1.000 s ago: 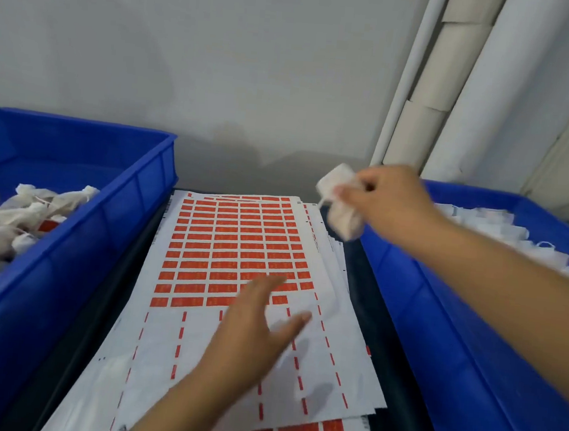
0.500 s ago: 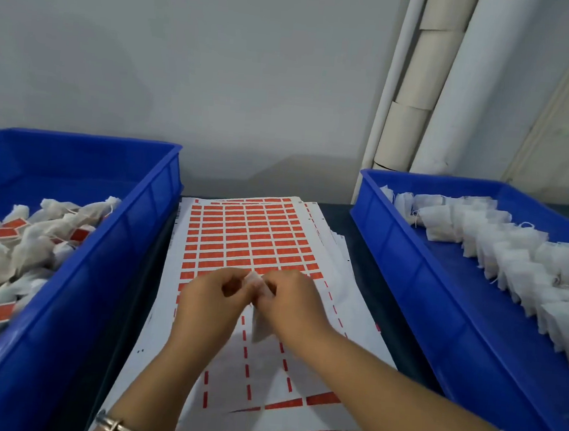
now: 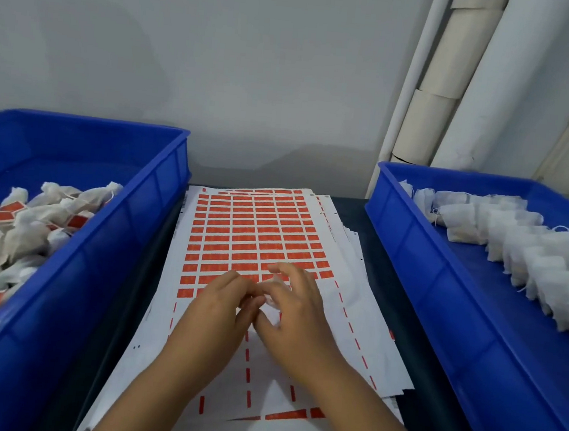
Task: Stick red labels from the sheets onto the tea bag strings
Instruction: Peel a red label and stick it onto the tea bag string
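Two blue bins are flanking a stack of label sheets on the dark table, the left bin holding labelled tea bags and the right bin holding plain ones. Over the sheets' lower rows, the left hand and right hand are meeting fingertip to fingertip, seemingly pinching a small white tea bag, mostly hidden between them. The thin string could be slipping loose, or the label sticking crooked, if either pinch is easing.
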`<state>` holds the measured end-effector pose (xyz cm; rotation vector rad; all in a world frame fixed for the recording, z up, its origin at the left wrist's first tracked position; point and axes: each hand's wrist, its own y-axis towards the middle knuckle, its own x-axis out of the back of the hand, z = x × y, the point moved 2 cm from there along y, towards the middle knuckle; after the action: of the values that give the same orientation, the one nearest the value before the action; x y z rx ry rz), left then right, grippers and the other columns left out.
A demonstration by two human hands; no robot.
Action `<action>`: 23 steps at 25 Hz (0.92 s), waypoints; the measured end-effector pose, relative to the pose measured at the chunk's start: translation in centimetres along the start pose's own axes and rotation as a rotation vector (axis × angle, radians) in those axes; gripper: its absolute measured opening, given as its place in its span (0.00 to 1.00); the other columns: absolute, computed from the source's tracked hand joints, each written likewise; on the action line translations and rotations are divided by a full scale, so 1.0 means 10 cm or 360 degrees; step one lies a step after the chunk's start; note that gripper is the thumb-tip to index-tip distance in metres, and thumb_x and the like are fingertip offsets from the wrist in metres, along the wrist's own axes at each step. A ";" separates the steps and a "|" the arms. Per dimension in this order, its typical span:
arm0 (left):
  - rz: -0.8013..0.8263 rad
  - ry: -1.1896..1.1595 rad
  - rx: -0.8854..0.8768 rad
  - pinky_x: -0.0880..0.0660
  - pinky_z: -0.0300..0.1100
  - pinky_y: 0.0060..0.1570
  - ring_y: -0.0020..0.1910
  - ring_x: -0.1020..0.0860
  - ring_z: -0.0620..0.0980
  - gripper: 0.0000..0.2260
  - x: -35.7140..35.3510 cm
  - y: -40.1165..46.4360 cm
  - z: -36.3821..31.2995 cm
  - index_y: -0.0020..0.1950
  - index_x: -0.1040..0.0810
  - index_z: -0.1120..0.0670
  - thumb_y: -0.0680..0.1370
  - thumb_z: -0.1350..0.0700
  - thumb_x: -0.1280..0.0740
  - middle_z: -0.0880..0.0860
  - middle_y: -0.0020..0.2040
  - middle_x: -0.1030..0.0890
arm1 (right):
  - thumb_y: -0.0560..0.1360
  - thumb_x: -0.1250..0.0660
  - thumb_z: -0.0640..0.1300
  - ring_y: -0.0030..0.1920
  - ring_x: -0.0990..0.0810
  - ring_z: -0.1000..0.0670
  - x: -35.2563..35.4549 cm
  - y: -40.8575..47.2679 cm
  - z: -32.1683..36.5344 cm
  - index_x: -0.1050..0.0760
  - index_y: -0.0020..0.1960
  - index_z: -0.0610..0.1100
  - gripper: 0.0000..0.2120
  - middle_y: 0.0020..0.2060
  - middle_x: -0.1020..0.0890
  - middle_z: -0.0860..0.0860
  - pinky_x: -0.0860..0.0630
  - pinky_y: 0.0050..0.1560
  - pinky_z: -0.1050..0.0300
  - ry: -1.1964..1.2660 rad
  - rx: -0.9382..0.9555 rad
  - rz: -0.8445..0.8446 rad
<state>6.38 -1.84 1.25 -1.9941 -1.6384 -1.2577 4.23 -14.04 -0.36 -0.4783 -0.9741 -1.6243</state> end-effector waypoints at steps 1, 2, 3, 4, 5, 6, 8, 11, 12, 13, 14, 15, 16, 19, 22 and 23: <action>-0.0005 0.0019 0.0001 0.38 0.21 0.43 0.42 0.30 0.35 0.06 0.02 -0.01 0.01 0.47 0.30 0.40 0.76 0.51 0.35 0.34 0.44 0.32 | 0.74 0.40 0.61 0.66 0.38 0.60 0.00 0.00 -0.02 0.26 0.63 0.56 0.19 0.67 0.33 0.59 0.39 0.65 0.62 0.0002 -0.0012 -0.0011; -0.0017 0.0048 0.0005 0.37 0.22 0.43 0.42 0.30 0.36 0.06 0.05 0.00 0.03 0.47 0.30 0.40 0.76 0.51 0.35 0.35 0.45 0.32 | 0.73 0.42 0.63 0.64 0.38 0.62 0.01 0.01 -0.04 0.25 0.60 0.55 0.21 0.67 0.32 0.60 0.40 0.63 0.66 0.0005 -0.0030 -0.0018; -0.0037 0.0090 0.0016 0.37 0.22 0.44 0.42 0.30 0.37 0.05 0.09 0.01 0.07 0.47 0.29 0.41 0.76 0.50 0.34 0.35 0.45 0.31 | 0.71 0.45 0.65 0.62 0.38 0.64 0.02 0.02 -0.07 0.24 0.59 0.55 0.24 0.66 0.32 0.61 0.43 0.61 0.70 0.0023 -0.0043 -0.0021; -0.0060 0.0135 0.0029 0.37 0.24 0.47 0.43 0.30 0.38 0.04 0.13 0.02 0.10 0.48 0.27 0.42 0.75 0.50 0.34 0.36 0.46 0.30 | 0.70 0.46 0.66 0.59 0.38 0.67 0.03 0.02 -0.09 0.24 0.60 0.56 0.25 0.66 0.31 0.62 0.45 0.58 0.74 0.0051 -0.0051 -0.0016; -0.0093 0.0176 0.0038 0.35 0.26 0.50 0.44 0.30 0.38 0.05 0.16 0.03 0.13 0.50 0.24 0.43 0.75 0.50 0.34 0.37 0.46 0.30 | 0.70 0.46 0.67 0.58 0.38 0.70 0.05 0.02 -0.11 0.25 0.61 0.56 0.26 0.65 0.31 0.63 0.46 0.55 0.76 0.0076 -0.0057 -0.0002; -0.0135 0.0210 0.0046 0.34 0.29 0.51 0.45 0.30 0.39 0.07 0.18 0.03 0.15 0.51 0.22 0.45 0.74 0.49 0.34 0.37 0.47 0.29 | 0.71 0.47 0.67 0.56 0.38 0.72 0.07 0.01 -0.13 0.26 0.62 0.57 0.26 0.65 0.30 0.64 0.46 0.54 0.77 0.0096 -0.0063 0.0010; -0.0262 0.0240 0.0043 0.31 0.32 0.50 0.44 0.29 0.41 0.11 0.24 0.03 0.15 0.51 0.19 0.49 0.73 0.49 0.36 0.41 0.46 0.26 | 0.72 0.47 0.66 0.54 0.37 0.75 0.12 0.00 -0.16 0.25 0.62 0.56 0.25 0.62 0.26 0.64 0.46 0.54 0.78 0.0114 -0.0055 0.0001; -0.0434 0.0251 -0.0031 0.29 0.37 0.45 0.41 0.28 0.43 0.13 0.26 0.01 0.09 0.47 0.17 0.54 0.70 0.51 0.38 0.49 0.44 0.19 | 0.72 0.45 0.63 0.50 0.32 0.71 0.21 0.01 -0.15 0.22 0.59 0.55 0.23 0.58 0.22 0.62 0.43 0.55 0.77 0.0125 -0.0090 -0.0050; -0.0459 0.0252 -0.0044 0.28 0.38 0.45 0.41 0.28 0.43 0.13 0.25 0.00 0.08 0.46 0.17 0.55 0.70 0.51 0.38 0.49 0.43 0.19 | 0.72 0.45 0.63 0.48 0.30 0.70 0.21 0.01 -0.13 0.22 0.58 0.56 0.22 0.56 0.21 0.63 0.41 0.53 0.77 0.0138 -0.0141 -0.0027; -0.0471 0.0229 -0.0027 0.28 0.37 0.44 0.41 0.28 0.43 0.13 0.23 -0.01 0.08 0.46 0.17 0.55 0.70 0.51 0.38 0.49 0.43 0.20 | 0.72 0.45 0.63 0.47 0.28 0.68 0.20 -0.01 -0.10 0.24 0.57 0.58 0.20 0.54 0.22 0.65 0.39 0.50 0.78 0.0171 -0.0214 0.0049; -0.0482 0.0177 0.0021 0.29 0.36 0.45 0.41 0.28 0.43 0.14 0.21 -0.01 0.10 0.47 0.18 0.54 0.70 0.50 0.39 0.47 0.43 0.21 | 0.73 0.43 0.63 0.47 0.26 0.66 0.17 -0.04 -0.06 0.26 0.56 0.60 0.16 0.52 0.24 0.67 0.35 0.49 0.76 0.0236 -0.0307 0.0177; -0.0503 0.0111 0.0086 0.30 0.35 0.46 0.41 0.27 0.43 0.14 0.21 -0.01 0.13 0.48 0.18 0.54 0.70 0.49 0.39 0.45 0.44 0.23 | 0.74 0.41 0.61 0.48 0.25 0.63 0.11 -0.07 -0.04 0.30 0.55 0.62 0.11 0.50 0.26 0.68 0.31 0.50 0.73 0.0302 -0.0399 0.0323; -0.0532 0.0052 0.0145 0.29 0.35 0.46 0.42 0.27 0.43 0.14 0.20 0.00 0.17 0.48 0.19 0.54 0.71 0.49 0.39 0.44 0.45 0.25 | 0.75 0.38 0.59 0.48 0.25 0.61 0.08 -0.11 -0.03 0.31 0.54 0.62 0.09 0.49 0.28 0.68 0.29 0.51 0.69 0.0339 -0.0469 0.0436; -0.0636 -0.0046 0.0248 0.30 0.32 0.42 0.39 0.27 0.41 0.06 0.22 0.02 0.27 0.47 0.23 0.49 0.72 0.50 0.36 0.41 0.42 0.27 | 0.74 0.33 0.53 0.40 0.23 0.60 0.14 -0.11 -0.04 0.26 0.43 0.55 0.04 0.44 0.22 0.64 0.30 0.40 0.72 0.0344 -0.0586 0.0516; -0.0616 -0.0085 0.0339 0.34 0.27 0.39 0.39 0.27 0.38 0.03 0.22 0.05 0.32 0.45 0.27 0.44 0.73 0.50 0.34 0.35 0.39 0.29 | 0.75 0.32 0.50 0.40 0.19 0.55 0.26 -0.09 -0.07 0.21 0.37 0.50 0.08 0.36 0.17 0.57 0.29 0.40 0.67 0.0694 -0.0682 0.0734; -0.0556 -0.0093 0.0371 0.34 0.27 0.38 0.38 0.27 0.38 0.04 0.19 0.06 0.34 0.44 0.27 0.43 0.73 0.50 0.33 0.34 0.39 0.30 | 0.75 0.32 0.47 0.41 0.18 0.55 0.29 -0.09 -0.05 0.18 0.38 0.48 0.08 0.36 0.16 0.55 0.27 0.43 0.65 0.0999 -0.0689 0.0795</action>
<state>8.33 1.49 0.87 -1.6712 -2.1224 -1.0589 2.66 -16.14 1.21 -0.4147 -0.0182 -1.3793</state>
